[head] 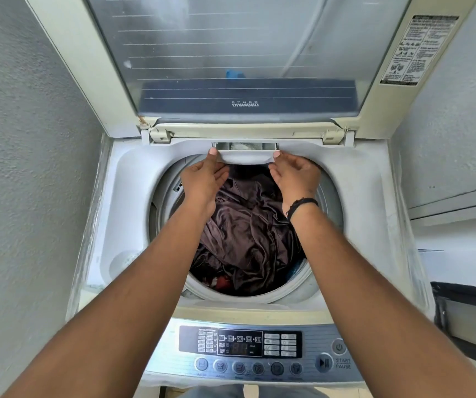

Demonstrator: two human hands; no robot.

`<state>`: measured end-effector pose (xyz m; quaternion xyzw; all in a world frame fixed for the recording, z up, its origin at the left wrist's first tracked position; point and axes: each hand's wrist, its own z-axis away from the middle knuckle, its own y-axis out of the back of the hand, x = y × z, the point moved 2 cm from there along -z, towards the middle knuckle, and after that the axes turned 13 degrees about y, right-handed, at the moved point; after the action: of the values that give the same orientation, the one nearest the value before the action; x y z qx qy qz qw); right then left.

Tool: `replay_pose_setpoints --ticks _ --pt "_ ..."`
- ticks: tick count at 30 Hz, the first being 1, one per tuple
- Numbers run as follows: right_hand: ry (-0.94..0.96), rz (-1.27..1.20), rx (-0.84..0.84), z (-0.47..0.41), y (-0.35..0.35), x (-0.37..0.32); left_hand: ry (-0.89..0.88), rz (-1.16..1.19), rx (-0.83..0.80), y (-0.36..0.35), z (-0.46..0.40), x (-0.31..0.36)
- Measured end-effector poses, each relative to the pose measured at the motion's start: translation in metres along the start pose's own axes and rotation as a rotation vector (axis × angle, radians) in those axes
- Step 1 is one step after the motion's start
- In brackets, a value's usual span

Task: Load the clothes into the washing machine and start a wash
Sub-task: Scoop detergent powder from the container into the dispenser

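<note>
"START PAUSE" button (324,362) nearest; left hand (205,179) and right hand (295,176) fingertips touch detergent drawer (245,158).

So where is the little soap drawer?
In the head view, the small white detergent drawer sits at the tub's back rim, under the raised glass lid, between the left hand and right hand.
</note>
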<state>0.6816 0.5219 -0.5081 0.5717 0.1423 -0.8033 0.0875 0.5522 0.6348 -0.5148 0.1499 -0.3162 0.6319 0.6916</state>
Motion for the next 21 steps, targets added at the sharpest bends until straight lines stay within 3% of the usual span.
replay_pose_setpoints --ticks 2,6,21 --pt "-0.113 -0.210 0.033 0.004 -0.005 -0.001 0.024 0.064 -0.004 -0.004 -0.001 0.001" --pt "-0.185 -0.368 0.090 0.008 -0.009 -0.003 0.031 0.151 -0.013 -0.011 0.001 0.003" --pt "-0.223 -0.495 0.200 0.005 -0.020 -0.001 0.092 0.341 0.026 -0.022 0.006 0.001"
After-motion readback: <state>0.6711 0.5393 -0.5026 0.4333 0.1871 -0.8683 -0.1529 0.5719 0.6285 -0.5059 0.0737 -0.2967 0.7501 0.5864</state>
